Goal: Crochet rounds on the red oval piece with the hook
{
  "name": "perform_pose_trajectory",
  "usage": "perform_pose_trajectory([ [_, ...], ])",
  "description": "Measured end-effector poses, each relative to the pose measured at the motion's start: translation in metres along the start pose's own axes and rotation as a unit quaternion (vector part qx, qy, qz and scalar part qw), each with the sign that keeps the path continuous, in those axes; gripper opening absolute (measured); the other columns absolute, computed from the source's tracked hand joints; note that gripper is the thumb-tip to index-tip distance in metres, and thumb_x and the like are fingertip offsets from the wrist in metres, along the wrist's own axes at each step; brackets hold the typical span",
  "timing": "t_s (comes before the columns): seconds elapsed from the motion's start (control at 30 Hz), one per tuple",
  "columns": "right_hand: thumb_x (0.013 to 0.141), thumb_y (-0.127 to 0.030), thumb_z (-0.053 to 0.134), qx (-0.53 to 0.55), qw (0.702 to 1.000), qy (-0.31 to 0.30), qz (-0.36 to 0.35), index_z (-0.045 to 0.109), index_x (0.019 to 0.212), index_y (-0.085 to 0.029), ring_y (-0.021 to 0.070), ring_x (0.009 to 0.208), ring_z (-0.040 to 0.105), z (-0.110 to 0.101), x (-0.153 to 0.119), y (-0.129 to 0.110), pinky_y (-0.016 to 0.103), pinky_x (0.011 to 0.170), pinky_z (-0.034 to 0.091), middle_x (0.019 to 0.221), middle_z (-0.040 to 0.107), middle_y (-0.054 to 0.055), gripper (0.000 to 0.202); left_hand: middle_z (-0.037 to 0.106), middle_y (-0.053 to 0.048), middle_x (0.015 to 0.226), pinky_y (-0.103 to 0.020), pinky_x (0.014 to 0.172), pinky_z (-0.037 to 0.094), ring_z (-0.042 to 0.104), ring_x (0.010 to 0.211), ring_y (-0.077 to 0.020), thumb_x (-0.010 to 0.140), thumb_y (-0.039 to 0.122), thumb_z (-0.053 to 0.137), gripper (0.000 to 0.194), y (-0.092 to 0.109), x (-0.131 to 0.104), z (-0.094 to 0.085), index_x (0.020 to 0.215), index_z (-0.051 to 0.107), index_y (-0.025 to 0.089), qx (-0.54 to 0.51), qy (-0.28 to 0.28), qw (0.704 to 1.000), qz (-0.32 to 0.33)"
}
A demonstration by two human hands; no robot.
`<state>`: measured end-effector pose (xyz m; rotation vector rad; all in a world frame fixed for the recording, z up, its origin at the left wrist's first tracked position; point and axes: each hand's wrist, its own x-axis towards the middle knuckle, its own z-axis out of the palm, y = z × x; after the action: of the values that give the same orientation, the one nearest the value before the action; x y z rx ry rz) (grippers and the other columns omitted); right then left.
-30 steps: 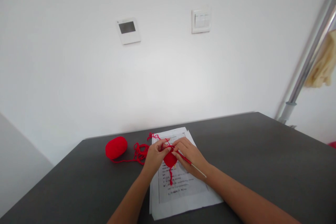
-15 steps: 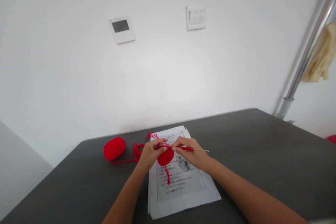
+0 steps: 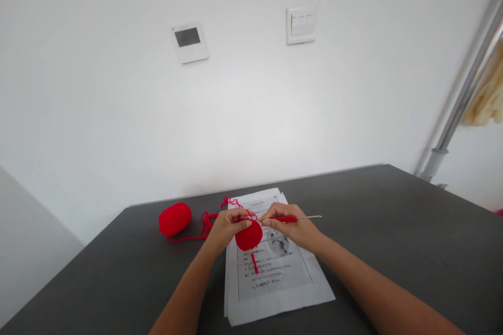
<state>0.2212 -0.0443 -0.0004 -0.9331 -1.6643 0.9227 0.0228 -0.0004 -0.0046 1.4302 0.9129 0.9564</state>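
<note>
Red crocheted piece, seen in the head view, is held up over the printed sheets on a dark grey worktop. The worktop's far edge runs along a plain white wall, its far right corner lying near the foot of a metal pole. Beyond the pole hangs a pale yellow cloth, cut off by the picture. Mounted on the wall are a panel with a dark screen and, to its right, a white switch plate.

Near the worktop's far left corner sits a ball of red yarn; a strand leads from it to a loose tangle just beside the sheets, whose top comes close to the far edge. Their uppermost page carries text and a greyish picture.

The left hand pinches the crocheted piece at its upper edge. The right hand's grip is closed on a red-handled crochet hook, its thin metal end pointing toward the right edge. A short red tail hangs below the piece.
</note>
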Motion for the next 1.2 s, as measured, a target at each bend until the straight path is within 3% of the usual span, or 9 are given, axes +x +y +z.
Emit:
perform_pose_trajectory([
  [0.17, 0.077, -0.037, 0.068, 0.084, 0.996, 0.004, 0.002, 0.067, 0.074, -0.016, 0.0149, 0.068, 0.064, 0.004, 0.0, 0.006, 0.027, 0.064, 0.051, 0.07, 0.068, 0.003, 0.022, 0.07, -0.005, 0.066, -0.025, 0.06, 0.041, 0.059, 0.058, -0.0139, 0.053, 0.023, 0.082, 0.028, -0.004, -0.002, 0.002, 0.079, 0.075, 0.014, -0.095, -0.024, 0.993, -0.062],
  [0.33, 0.085, -0.031, 0.061, -0.039, 0.988, -0.008, -0.148, 0.068, 0.081, -0.018, 0.0172, 0.079, 0.066, 0.005, -0.005, 0.008, 0.031, 0.073, 0.053, 0.084, 0.071, 0.007, 0.016, 0.071, -0.006, 0.066, -0.022, 0.056, 0.04, 0.059, 0.055, -0.0118, 0.051, 0.017, 0.083, 0.029, 0.001, -0.006, 0.003, 0.078, 0.074, 0.013, -0.162, -0.064, 0.978, -0.111],
  [0.47, 0.091, -0.025, 0.052, -0.148, 0.952, -0.029, -0.266, 0.065, 0.09, -0.021, 0.0174, 0.093, 0.064, 0.006, -0.006, 0.011, 0.032, 0.081, 0.053, 0.1, 0.069, 0.008, 0.014, 0.071, -0.005, 0.066, -0.023, 0.058, 0.042, 0.061, 0.057, -0.0125, 0.05, 0.015, 0.084, 0.027, 0.002, -0.008, 0.005, 0.075, 0.074, 0.012, -0.185, -0.073, 0.973, -0.115],
  [0.57, 0.093, -0.023, 0.048, -0.197, 0.929, -0.048, -0.309, 0.061, 0.096, -0.022, 0.0178, 0.101, 0.062, 0.006, -0.004, 0.014, 0.034, 0.088, 0.051, 0.107, 0.068, 0.008, 0.014, 0.071, -0.006, 0.066, -0.023, 0.059, 0.043, 0.061, 0.058, -0.013, 0.049, 0.016, 0.084, 0.027, 0.0, -0.006, 0.006, 0.074, 0.073, 0.012, -0.178, -0.076, 0.975, -0.11],
  [0.67, 0.093, -0.022, 0.047, -0.204, 0.932, -0.048, -0.297, 0.062, 0.097, -0.022, 0.0182, 0.097, 0.063, 0.006, -0.002, 0.015, 0.034, 0.086, 0.052, 0.102, 0.07, 0.007, 0.015, 0.071, -0.006, 0.066, -0.023, 0.06, 0.043, 0.061, 0.059, -0.0127, 0.049, 0.016, 0.084, 0.027, -0.001, -0.005, 0.006, 0.074, 0.074, 0.012, -0.171, -0.067, 0.978, -0.099],
  [0.9, 0.089, -0.029, 0.056, -0.124, 0.976, 0.019, -0.176, 0.068, 0.087, -0.021, 0.0178, 0.085, 0.066, 0.008, -0.005, 0.013, 0.031, 0.078, 0.053, 0.089, 0.07, 0.006, 0.015, 0.073, -0.007, 0.071, -0.024, 0.062, 0.043, 0.063, 0.063, -0.0154, 0.058, 0.027, 0.081, 0.031, 0.0, -0.006, 0.008, 0.085, 0.075, 0.013, -0.107, -0.069, 0.989, -0.072],
  [1.2, 0.089, -0.028, 0.055, -0.105, 0.978, 0.061, -0.168, 0.065, 0.081, -0.021, 0.0168, 0.08, 0.063, 0.015, -0.004, 0.015, 0.03, 0.074, 0.051, 0.081, 0.066, 0.003, 0.014, 0.067, -0.001, 0.068, -0.025, 0.066, 0.044, 0.061, 0.063, -0.0134, 0.054, 0.021, 0.083, 0.047, -0.007, -0.005, 0.021, 0.099, 0.071, 0.015, -0.151, -0.014, 0.988, -0.039],
])
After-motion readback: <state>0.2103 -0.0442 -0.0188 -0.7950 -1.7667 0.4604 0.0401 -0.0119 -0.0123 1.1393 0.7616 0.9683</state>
